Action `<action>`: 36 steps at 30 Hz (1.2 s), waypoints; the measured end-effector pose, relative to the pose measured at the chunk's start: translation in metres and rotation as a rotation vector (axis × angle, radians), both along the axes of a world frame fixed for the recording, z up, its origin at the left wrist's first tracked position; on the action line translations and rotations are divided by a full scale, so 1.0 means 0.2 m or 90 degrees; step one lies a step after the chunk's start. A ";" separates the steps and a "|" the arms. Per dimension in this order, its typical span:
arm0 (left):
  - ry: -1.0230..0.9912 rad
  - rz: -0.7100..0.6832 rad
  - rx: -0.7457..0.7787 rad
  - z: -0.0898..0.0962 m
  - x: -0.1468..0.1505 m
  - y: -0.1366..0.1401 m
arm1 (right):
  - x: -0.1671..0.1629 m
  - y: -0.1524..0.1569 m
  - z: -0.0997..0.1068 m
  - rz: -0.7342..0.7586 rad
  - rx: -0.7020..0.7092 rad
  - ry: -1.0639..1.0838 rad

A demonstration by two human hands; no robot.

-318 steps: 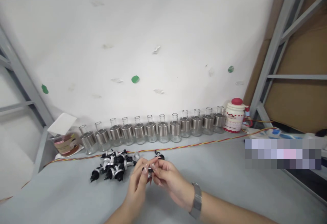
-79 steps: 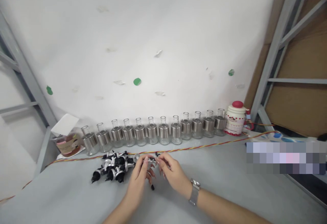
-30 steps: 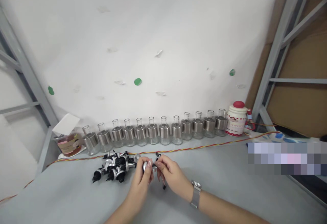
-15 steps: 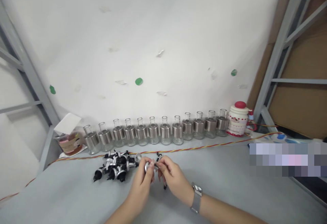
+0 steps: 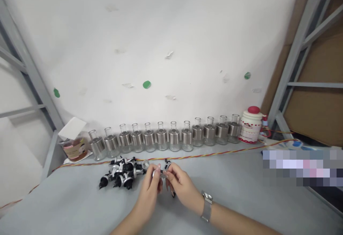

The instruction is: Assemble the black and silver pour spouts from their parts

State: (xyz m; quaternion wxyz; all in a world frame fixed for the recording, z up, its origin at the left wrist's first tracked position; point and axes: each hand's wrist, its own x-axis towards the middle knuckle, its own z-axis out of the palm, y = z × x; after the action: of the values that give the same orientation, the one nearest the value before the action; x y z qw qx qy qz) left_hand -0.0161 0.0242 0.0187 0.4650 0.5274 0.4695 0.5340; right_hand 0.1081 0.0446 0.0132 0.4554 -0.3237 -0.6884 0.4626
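Observation:
Low in the middle of the head view, my left hand (image 5: 151,183) is closed around a silver-and-black bottle pourer (image 5: 154,173). Facing it, my right hand (image 5: 180,185) pinches the same piece between thumb and fingers, and it wears a watch (image 5: 207,206) at the wrist. My fingers hide most of the pourer. Black tips show above and below the right fingers, and I cannot make out whether they belong to a second piece. Left of my hands lies a heap of silver-and-black bottle pourers (image 5: 120,172), with a round silver cap (image 5: 145,164) at its right edge.
Several glass bottles with steel sleeves (image 5: 162,136) stand in a row along the white wall. A twisted red-yellow cord (image 5: 203,155) runs before them on the grey table (image 5: 66,199). A labelled tub (image 5: 76,149) is at left, a red-lidded jar (image 5: 250,126) at right.
My left thumb has shifted upward over the pourer, covering more of its silver rim. Both hands stay together in nearly the same place, and the view has moved slightly.

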 end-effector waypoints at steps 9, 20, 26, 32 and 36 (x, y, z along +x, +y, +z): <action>-0.043 -0.035 0.065 0.06 0.01 -0.07 | 0.03 -0.06 0.01 -0.053 0.231 -0.081; -0.035 0.018 0.155 0.07 0.00 -0.10 | 0.04 -0.09 0.04 -0.101 0.450 -0.075; -0.021 0.012 0.151 0.07 0.00 -0.10 | 0.04 -0.09 0.04 -0.091 0.409 -0.142; 0.035 0.002 0.186 0.08 -0.01 -0.09 | 0.05 -0.08 0.04 -0.063 0.392 -0.156; 0.061 0.001 0.206 0.08 -0.02 -0.09 | 0.05 -0.07 0.04 -0.045 0.350 -0.172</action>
State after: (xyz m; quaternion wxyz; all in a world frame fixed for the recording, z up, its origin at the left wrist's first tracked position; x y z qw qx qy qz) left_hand -0.0208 0.0070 0.0352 0.3507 0.6201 0.3996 0.5769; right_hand 0.1181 0.0297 0.0218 0.4459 -0.2709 -0.8304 0.1957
